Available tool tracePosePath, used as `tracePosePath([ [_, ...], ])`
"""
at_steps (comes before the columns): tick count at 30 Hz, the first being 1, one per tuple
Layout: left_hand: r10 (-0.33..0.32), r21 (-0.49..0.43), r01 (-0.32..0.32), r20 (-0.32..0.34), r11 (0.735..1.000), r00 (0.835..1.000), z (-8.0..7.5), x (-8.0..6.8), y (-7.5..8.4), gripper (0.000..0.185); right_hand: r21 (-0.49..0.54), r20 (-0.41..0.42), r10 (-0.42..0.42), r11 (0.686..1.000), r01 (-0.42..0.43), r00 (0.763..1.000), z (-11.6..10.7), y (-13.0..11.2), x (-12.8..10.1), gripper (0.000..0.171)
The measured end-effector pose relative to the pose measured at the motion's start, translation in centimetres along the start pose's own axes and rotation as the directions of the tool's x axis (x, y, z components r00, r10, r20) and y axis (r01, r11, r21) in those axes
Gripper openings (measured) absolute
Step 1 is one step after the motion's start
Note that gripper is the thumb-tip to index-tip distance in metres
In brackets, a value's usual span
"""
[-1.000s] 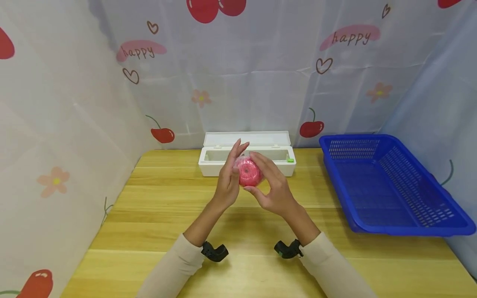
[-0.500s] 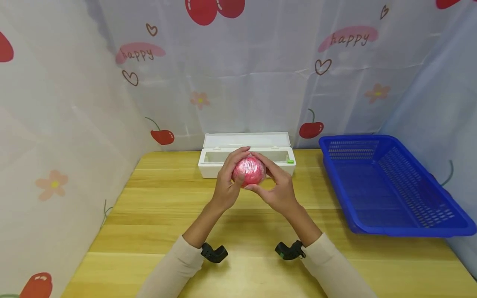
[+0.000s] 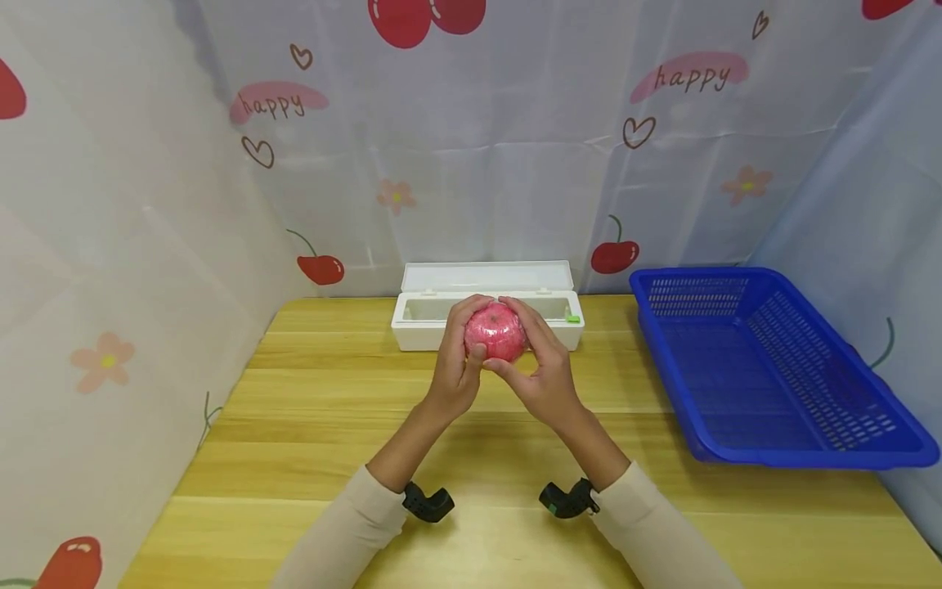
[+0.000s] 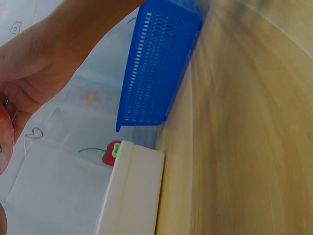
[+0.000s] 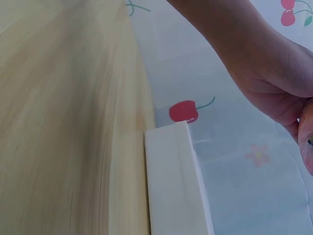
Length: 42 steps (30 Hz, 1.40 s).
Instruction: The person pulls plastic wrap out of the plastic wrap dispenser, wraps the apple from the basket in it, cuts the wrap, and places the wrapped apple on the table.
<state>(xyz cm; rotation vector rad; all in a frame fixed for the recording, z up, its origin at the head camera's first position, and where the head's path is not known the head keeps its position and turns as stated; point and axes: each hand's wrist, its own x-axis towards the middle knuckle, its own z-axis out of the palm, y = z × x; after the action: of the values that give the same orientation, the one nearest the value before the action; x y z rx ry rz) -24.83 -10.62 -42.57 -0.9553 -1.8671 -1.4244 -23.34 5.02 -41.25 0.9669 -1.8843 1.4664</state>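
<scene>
A pinkish-red apple [image 3: 496,331] in shiny clear cling film is held up between both hands, over the table and in front of a long white box [image 3: 486,337]. My left hand [image 3: 456,368] curls round its left side, thumb on the near face. From the other side my right hand [image 3: 548,372] grips it, thumb low at the front and fingers over the top. The stem hollow faces up and forward. In the left wrist view only part of the apple [image 4: 5,139] shows at the edge, beside the right hand [image 4: 34,68].
The white box has its lid [image 3: 486,276] raised and a small green slider [image 3: 572,319] at its right end. To the right stands a blue perforated basket [image 3: 699,433]. A printed curtain [image 3: 486,180] borders the wooden table [image 3: 316,409] at the back and sides.
Both hands have turned the apple, so its hollow has gone from facing me to the upper side. My left fingers, straighter a second ago, now wrap round it.
</scene>
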Motion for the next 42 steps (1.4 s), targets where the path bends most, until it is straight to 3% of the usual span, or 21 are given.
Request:
tracePosePath([
  [5,0.011,-0.012,-0.011,-0.048,1.000,0.999,0.3,-0.1,-0.2,0.071,-0.010,0.009,-0.038,0.999,0.038,0.999,0.4,0.6,-0.3,0.075],
  [11,-0.014,0.016,0.016,-0.097,1.000,0.995,0.5,-0.2,-0.1,0.058,-0.023,0.028,-0.053,0.998,0.053,0.998,0.8,0.9,-0.5,0.072],
  [16,-0.030,0.018,0.032,-0.118,0.999,0.993,0.4,-0.1,0.2,0.059,-0.040,0.035,-0.019,0.999,0.020,0.999,1.1,0.7,-0.5,0.080],
  [24,-0.059,-0.085,0.049,-0.119,0.995,0.991,-0.3,0.5,0.6,0.058,-0.047,0.024,-0.008,0.999,0.009,1.000,1.6,0.4,-0.7,0.097],
  [29,-0.008,-0.005,0.007,-0.107,1.000,0.994,0.1,0.3,0.3,0.056,-0.045,-0.027,-0.047,0.998,0.046,0.999,1.9,0.5,-0.9,0.076],
  [33,-0.081,-0.037,0.076,-0.193,0.996,0.978,1.5,-1.0,-0.3,0.034,-0.033,-0.082,-0.060,0.998,0.058,0.995,2.8,1.0,-1.5,0.048],
  [36,-0.141,-0.084,0.125,-0.226,0.989,0.964,2.0,-1.4,-0.4,0.038,-0.010,-0.094,-0.028,1.000,0.027,0.995,3.1,1.0,-1.6,0.050],
  [42,-0.187,-0.120,0.161,-0.246,0.980,0.951,1.5,-1.1,-0.5,0.034,0.044,-0.041,0.015,0.999,-0.013,0.999,2.9,1.1,-1.3,0.053],
])
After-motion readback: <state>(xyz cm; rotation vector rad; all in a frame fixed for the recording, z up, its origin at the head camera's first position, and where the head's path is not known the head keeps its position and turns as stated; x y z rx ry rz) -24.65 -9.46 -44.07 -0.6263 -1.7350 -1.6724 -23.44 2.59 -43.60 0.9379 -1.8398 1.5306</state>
